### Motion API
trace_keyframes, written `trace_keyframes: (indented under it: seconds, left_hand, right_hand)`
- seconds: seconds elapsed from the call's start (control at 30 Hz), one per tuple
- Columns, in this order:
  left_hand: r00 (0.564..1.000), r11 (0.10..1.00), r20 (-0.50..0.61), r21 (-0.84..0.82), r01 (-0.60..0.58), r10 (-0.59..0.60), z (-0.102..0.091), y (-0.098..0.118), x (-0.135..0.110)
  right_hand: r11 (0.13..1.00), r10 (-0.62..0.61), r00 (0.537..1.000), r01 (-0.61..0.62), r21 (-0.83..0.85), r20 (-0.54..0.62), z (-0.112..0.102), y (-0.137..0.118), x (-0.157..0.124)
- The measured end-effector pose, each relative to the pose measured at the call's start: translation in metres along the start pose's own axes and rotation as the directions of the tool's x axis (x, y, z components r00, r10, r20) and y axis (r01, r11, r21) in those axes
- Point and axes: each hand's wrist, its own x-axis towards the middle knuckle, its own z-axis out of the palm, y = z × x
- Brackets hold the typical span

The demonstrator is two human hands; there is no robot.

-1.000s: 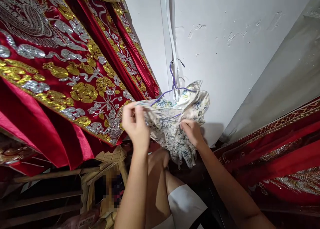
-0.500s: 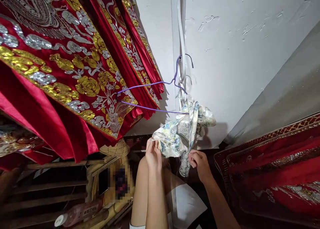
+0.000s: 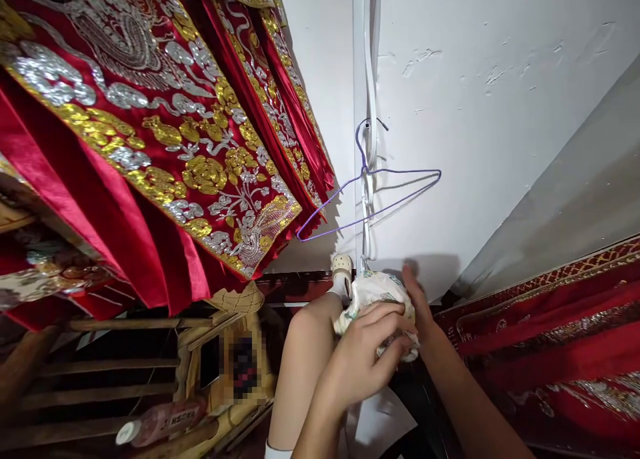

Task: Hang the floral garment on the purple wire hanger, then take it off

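Observation:
A white cloth with a blue-green floral print (image 3: 380, 289), likely a garment, is bunched into a loose bundle over my lap. Across its near side lies my left hand (image 3: 367, 349), fingers curled over the fabric. My right hand (image 3: 417, 302) is at the bundle's right edge, somewhat blurred, with its fingers stretched upward; whether it touches the cloth is unclear. Above both hands a bare purple wire hanger (image 3: 370, 222) hangs by its hook against the wall. My left hand covers part of the bundle.
Red sequined embroidered drapes (image 3: 205, 172) hang at left, and red decorated fabric (image 3: 565, 352) stands at right. A bamboo seat (image 3: 125, 363) holds a pink bottle (image 3: 165, 422). White cables (image 3: 370, 65) run down the wall (image 3: 480, 112). My knee (image 3: 305, 332) is below.
The floral cloth has come off the hanger and is now bundled lower down. The freed hanger has swung to the right. My left hand has moved right, over the cloth; my right hand has opened.

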Motion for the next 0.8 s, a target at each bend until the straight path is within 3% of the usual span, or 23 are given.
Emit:
trace_keyframes:
  seconds: [0.1,0.17,0.23,0.3,0.33,0.37,0.43,0.5,0.57,0.67,0.8]
  left_hand:
    - [0.981,0.988,-0.152,0.113,-0.107,0.124,-0.027,0.004,0.001]
    - [0.974,0.986,-0.201,0.149,-0.071,0.101,-0.043,-0.004,0.004]
    - [0.998,0.993,-0.062,0.120,-0.015,0.022,-0.051,-0.018,0.007]
    - [0.984,0.994,0.166,0.102,0.048,-0.064,-0.051,-0.036,0.007]
    - [0.959,0.988,0.253,0.118,0.097,-0.125,-0.050,-0.044,0.006]
    - [0.933,0.975,0.299,0.151,0.161,-0.200,-0.049,-0.051,0.003]
    - [0.905,0.926,0.251,0.246,0.285,-0.345,-0.053,-0.059,-0.005]
    - [0.907,0.872,0.119,0.352,0.341,-0.403,-0.066,-0.060,-0.012]
    - [0.928,0.815,-0.024,0.471,0.338,-0.371,-0.085,-0.057,-0.018]
    - [0.944,0.725,-0.164,0.606,0.326,-0.287,-0.116,-0.056,-0.020]
    - [0.914,0.580,-0.265,0.710,0.400,-0.306,-0.142,-0.064,-0.018]
  right_hand:
    - [0.996,0.089,0.994,-0.086,-0.037,0.068,0.014,-0.022,-0.008]
    - [0.957,0.232,0.961,-0.198,-0.210,0.152,0.021,-0.038,-0.015]
    - [0.861,0.373,0.887,-0.223,-0.458,0.271,0.026,-0.056,-0.021]
    - [0.724,0.433,0.818,-0.064,-0.687,0.380,0.029,-0.076,-0.025]
    - [0.639,0.398,0.825,0.064,-0.766,0.401,0.029,-0.087,-0.025]
    - [0.536,0.315,0.862,0.185,-0.823,0.398,0.029,-0.097,-0.025]
    - [0.321,0.024,0.940,0.314,-0.893,0.339,0.023,-0.116,-0.017]
    - [0.215,-0.262,0.937,0.289,-0.933,0.230,0.012,-0.131,-0.002]
    - [0.218,-0.419,0.901,0.216,-0.952,0.109,-0.004,-0.137,0.020]
    - [0.218,-0.488,0.872,0.169,-0.961,0.043,-0.027,-0.135,0.052]
    - [0.088,-0.454,0.887,0.139,-0.986,0.084,-0.042,-0.125,0.062]
